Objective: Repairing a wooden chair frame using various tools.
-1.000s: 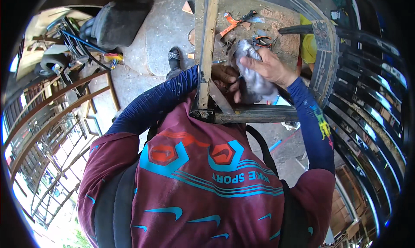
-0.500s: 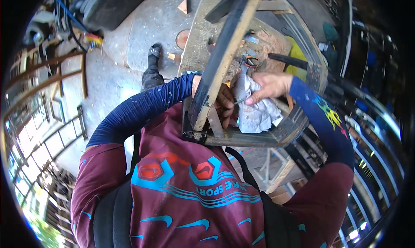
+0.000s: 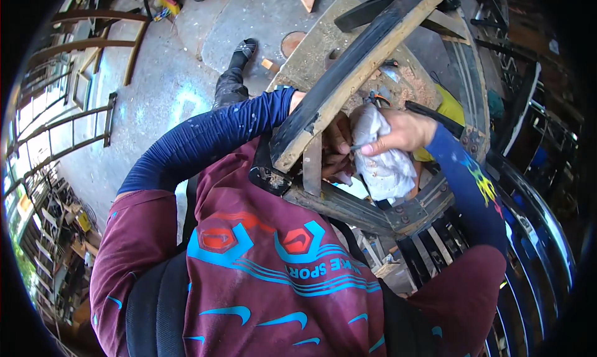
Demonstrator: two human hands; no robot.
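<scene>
A wooden furniture frame point(image 3: 367, 77), black-painted with one bare wood face, stands tilted before me, and both hands reach inside it. My right hand point(image 3: 401, 132) is closed on a crumpled whitish bag point(image 3: 388, 170), which could also be cloth, with the thumb pressed on its near side. Between that thumb and my left fingers lies a thin grey piece point(image 3: 359, 147), too small to name. My left hand point(image 3: 336, 139) is partly hidden behind the slanted bar; its fingertips pinch the piece's other end. Just beyond the bag sits an orange-handled tool point(image 3: 379, 99), perhaps pliers.
Under the frame is a wooden board point(image 3: 311, 49) strewn with sawdust. A yellow object point(image 3: 453, 111) shows at its right. Wood offcuts point(image 3: 308, 2) lie on the concrete floor point(image 3: 217, 21). Slatted frames point(image 3: 522, 245) stand close on my right, more wooden frames point(image 3: 93, 44) at far left.
My view has shifted, so the scene sits further right. The whitish bag hangs more upright under my right hand. Both hands stay close together at the thin piece.
</scene>
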